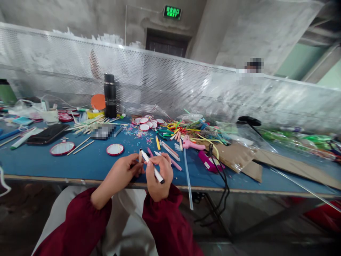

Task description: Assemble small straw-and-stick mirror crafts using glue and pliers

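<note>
My right hand [160, 176] grips a white marker pen [145, 156] with a dark tip and a black end, slanting up to the left. Pinched in the fingers of my left hand [123, 173] is a small peach-coloured stick [140, 156], upright, and the marker's tip is at or close to its top; I cannot tell whether they touch. Just past my hands lie a pink marker-like stick [176, 164], a yellow stick [157, 143] and several pale ones. A round white lid with a red rim [115, 149] lies beyond my left hand.
The blue table [87, 165] holds a black bottle [110, 96], a phone [48, 134], wooden sticks [84, 145], scattered paper clips [137, 133] and a pink glue gun [193, 143]. A clear glue stick [188, 181] overhangs the front edge. Black cable [226, 185] hangs down. A perforated panel [165, 81] stands behind.
</note>
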A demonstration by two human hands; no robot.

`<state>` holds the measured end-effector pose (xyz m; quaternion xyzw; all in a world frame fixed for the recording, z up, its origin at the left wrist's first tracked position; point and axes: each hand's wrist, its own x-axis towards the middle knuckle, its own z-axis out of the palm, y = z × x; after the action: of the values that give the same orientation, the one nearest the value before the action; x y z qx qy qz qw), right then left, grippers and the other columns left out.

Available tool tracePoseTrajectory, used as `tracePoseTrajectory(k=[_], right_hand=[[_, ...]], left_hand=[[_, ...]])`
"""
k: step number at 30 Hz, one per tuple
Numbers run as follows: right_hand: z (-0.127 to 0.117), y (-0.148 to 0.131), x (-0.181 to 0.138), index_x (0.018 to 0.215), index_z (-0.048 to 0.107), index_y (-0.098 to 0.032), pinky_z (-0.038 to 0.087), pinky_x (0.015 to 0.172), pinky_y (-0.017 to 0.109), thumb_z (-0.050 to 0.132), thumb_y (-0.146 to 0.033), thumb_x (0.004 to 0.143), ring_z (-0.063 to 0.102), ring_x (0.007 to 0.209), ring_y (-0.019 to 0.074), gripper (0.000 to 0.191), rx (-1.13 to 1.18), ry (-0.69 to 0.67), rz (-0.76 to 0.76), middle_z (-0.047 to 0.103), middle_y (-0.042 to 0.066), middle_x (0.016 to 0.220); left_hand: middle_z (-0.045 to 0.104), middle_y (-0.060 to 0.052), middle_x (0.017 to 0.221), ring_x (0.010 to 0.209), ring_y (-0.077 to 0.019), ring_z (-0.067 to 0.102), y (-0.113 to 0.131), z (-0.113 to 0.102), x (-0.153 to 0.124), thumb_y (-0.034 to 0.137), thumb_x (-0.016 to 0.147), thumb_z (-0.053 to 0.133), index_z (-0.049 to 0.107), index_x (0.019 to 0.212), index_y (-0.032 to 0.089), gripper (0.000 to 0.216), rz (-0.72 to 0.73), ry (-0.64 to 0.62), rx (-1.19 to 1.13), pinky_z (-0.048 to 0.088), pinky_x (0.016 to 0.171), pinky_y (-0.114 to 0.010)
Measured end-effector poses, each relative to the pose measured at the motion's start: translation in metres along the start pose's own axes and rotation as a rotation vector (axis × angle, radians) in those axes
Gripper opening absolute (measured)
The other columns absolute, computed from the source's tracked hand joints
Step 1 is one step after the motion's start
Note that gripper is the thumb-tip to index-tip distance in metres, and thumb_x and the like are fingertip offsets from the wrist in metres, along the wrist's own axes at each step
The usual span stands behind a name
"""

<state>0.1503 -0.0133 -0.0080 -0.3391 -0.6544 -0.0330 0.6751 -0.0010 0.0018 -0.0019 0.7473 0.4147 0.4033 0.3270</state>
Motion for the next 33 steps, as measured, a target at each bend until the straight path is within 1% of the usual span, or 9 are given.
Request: tracePoseTrajectory(k=[12,18,26,33], right_hand=[[0.0001,-0.0003,-0.0002,0.083,0.056,-0.023,0.042,0.100,0.045,0.055,-0.016,0.088,0.064,0.074,0.0160,0.008,0.002,0.021,0.015,0.069,-0.002,0.077],[-0.0001,0.0000,0.0001,0.083,0.057,-0.023,0.042,0.099,0.045,0.055,-0.016,0.088,0.063,0.073,0.0157,0.009,-0.002,0.024,0.006,0.069,-0.002,0.076],[-0.0008,-0.0016,0.0013,0.078,0.055,-0.023,0.041,0.098,0.044,0.054,-0.016,0.087,0.061,0.069,0.0149,0.012,0.007,-0.017,-0.011,0.066,-0.003,0.071],[-0.0010,-0.0012,0.0011,0.079,0.056,-0.023,0.041,0.098,0.044,0.055,-0.016,0.087,0.063,0.070,0.0156,0.010,0.001,-0.022,0.007,0.068,-0.003,0.073]], left_hand=[[0.064,0.001,0.070,0.061,-0.0134,0.057,0.0023,-0.0006,-0.0009,0.029,0.094,0.052,0.060,0.094,0.019,0.013,-0.009,-0.015,-0.032,0.040,0.057,-0.023],[0.063,0.001,0.068,0.060,-0.0132,0.057,0.0021,-0.0004,-0.0008,0.029,0.094,0.052,0.058,0.090,0.019,0.013,-0.001,-0.001,-0.006,0.040,0.057,-0.023],[0.063,0.002,0.067,0.059,-0.0133,0.056,0.0003,-0.0004,-0.0003,0.030,0.093,0.053,0.058,0.089,0.019,0.012,-0.018,0.005,-0.001,0.039,0.056,-0.023],[0.064,0.001,0.068,0.060,-0.0134,0.057,0.0035,-0.0006,-0.0004,0.029,0.093,0.052,0.056,0.086,0.019,0.013,-0.006,0.005,-0.002,0.039,0.057,-0.023]])
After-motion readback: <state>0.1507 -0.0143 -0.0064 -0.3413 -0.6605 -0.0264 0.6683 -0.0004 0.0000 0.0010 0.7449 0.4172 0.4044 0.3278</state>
